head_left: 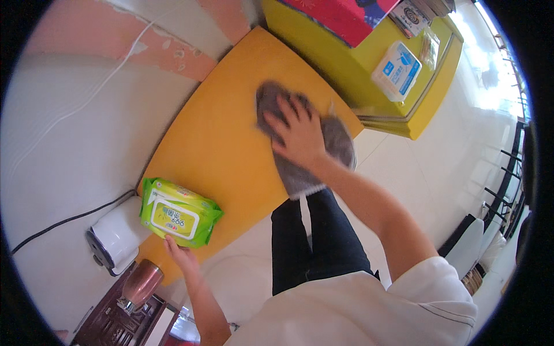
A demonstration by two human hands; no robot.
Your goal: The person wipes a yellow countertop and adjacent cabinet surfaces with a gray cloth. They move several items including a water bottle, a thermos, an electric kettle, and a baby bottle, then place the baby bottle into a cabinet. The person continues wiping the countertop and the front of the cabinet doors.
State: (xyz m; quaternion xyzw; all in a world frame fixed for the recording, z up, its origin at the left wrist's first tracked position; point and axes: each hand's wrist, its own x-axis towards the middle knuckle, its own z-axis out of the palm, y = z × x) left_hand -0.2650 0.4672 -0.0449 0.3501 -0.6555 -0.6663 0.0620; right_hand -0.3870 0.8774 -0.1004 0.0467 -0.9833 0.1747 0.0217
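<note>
A crumpled grey cloth (340,141) lies on the yellow tabletop (225,127), part of it hanging past the near edge. My right hand (300,130) rests flat on it, fingers spread, slightly blurred by motion. At the left end of the table, my left hand (183,256) grips the lower edge of a green pack of wet wipes (179,213) with a white lid. Some of those fingers are hidden by the pack.
A white electric kettle (118,233) and a copper-coloured flask (143,282) stand beside the pack. A black cable runs along the wall. At the far right, a yellow-green cabinet (346,75) carries a white-and-blue box (397,70) and a red item (346,17).
</note>
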